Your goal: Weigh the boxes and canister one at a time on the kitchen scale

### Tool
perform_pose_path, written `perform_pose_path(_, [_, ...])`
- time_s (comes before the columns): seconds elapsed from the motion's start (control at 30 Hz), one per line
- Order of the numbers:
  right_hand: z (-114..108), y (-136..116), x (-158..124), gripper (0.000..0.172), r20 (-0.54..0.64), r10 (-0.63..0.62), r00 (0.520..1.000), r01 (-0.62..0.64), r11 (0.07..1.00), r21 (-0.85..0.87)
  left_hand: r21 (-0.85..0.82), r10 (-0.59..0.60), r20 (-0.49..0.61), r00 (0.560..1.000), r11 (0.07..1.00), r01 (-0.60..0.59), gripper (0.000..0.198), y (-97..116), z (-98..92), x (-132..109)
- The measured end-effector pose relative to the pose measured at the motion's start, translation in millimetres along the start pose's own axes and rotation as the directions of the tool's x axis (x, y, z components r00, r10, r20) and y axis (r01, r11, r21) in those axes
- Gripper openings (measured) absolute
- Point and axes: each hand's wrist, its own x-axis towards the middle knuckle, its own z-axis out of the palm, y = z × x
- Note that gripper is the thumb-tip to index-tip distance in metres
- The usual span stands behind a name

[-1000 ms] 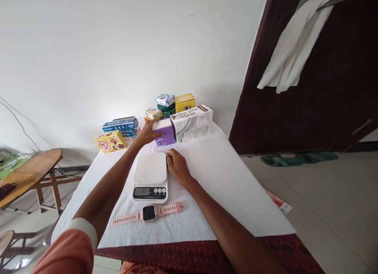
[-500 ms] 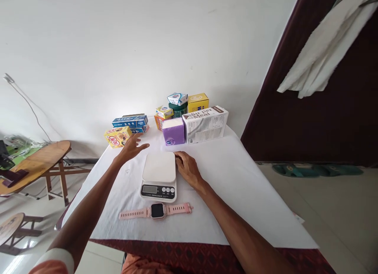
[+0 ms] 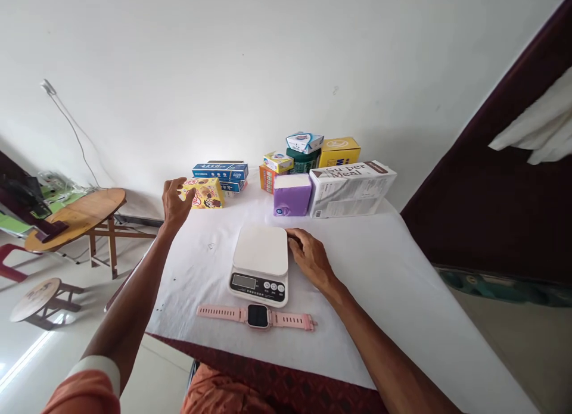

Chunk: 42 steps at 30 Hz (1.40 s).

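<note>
Yellow cardboard snack box (image 3: 206, 192) lies crosswise just right of the left hand (image 3: 176, 201), whose fingers are spread and empty; the right hand (image 3: 313, 260) rests slack against the white kitchen scale (image 3: 260, 262).

A pink watch (image 3: 258, 316) is laid flat on the white cloth (image 3: 379, 271) near its front edge. At the back, a purple box (image 3: 291, 195) is placed just beside a white carton (image 3: 353, 189), and blue boxes (image 3: 220, 172) are stacked at the left. A round wooden table (image 3: 75, 210) and a stool (image 3: 41, 292) are seen on the floor.
</note>
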Motion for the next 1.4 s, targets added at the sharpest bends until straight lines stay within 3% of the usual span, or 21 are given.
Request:
perform_pose_path(0.13, [-2,-3,-1,0.033,-0.005,0.002,1.000,-0.002,1.000,0.010,0.108,-0.075,0.035,0.997,0.992,0.071,0.060,-19,-8.8,9])
perform_pose_path(0.27, [-3,-8,-2,0.033,-0.011,0.014,1.000,-0.014,1.000,0.004,0.209,-0.201,0.206,0.958,0.965,0.158,0.083,-30,2.7,12])
perform_pose_path(0.43, [-3,-8,-2,0.032,-0.014,0.007,1.000,-0.007,1.000,-0.005,0.204,-0.265,0.370,0.891,0.958,0.200,0.064,-34,34.1,-2])
perform_pose_path(0.57, [-2,-7,-1,0.032,-0.013,0.024,1.000,-0.024,1.000,-0.016,0.175,-0.251,0.316,0.915,0.963,0.203,0.047,-36,47.1,-7])
perform_pose_path(0.7, [-3,-5,-1,0.032,-0.012,0.026,1.000,-0.026,1.000,-0.010,0.101,-0.166,0.175,0.970,0.984,0.150,0.034,-40,38.7,4])
perform_pose_path(0.77, [-3,-5,-1,0.031,-0.012,0.020,1.000,-0.020,1.000,-0.008,0.110,-0.140,0.078,0.987,0.985,0.131,0.034,-44,30.5,13])
perform_pose_path(0.83, [-3,-4,-1,0.031,-0.015,0.018,1.000,-0.018,1.000,-0.007,0.164,-0.146,0.031,0.989,0.977,0.139,0.046,-50,23.7,23])
perform_pose_path(0.87, [-3,-4,-1,0.031,-0.018,0.021,1.000,-0.021,1.000,-0.005,0.194,-0.155,0.059,0.986,0.971,0.141,0.057,-52,21.7,28])
perform_pose_path(0.93, [-3,-4,-1,0.030,-0.020,0.031,0.999,-0.031,1.000,0.001,0.237,-0.173,0.224,0.959,0.964,0.118,0.080,-58,21.2,38])
perform_pose_path(1.03, [-3,-5,-1,0.030,-0.014,0.038,0.999,-0.038,0.999,0.005,0.240,-0.174,0.462,0.869,0.969,0.066,0.092,-66,27.5,51])
perform_pose_path(1.1, [-4,-6,-2,0.029,-0.007,0.046,0.999,-0.046,0.999,0.006,0.237,-0.157,0.482,0.862,0.970,0.044,0.084,-69,33.0,58])
perform_pose_path(1.27, [-4,-6,-1,0.029,-0.007,0.061,0.998,-0.061,0.998,0.027,0.222,-0.103,0.440,0.892,0.975,0.003,0.066,-65,32.5,67])
perform_pose_path(1.4, [-2,-4,0,0.029,-0.002,0.046,0.999,-0.046,0.999,0.028,0.137,-0.107,0.532,0.840,0.990,0.040,0.061,-53,17.1,56])
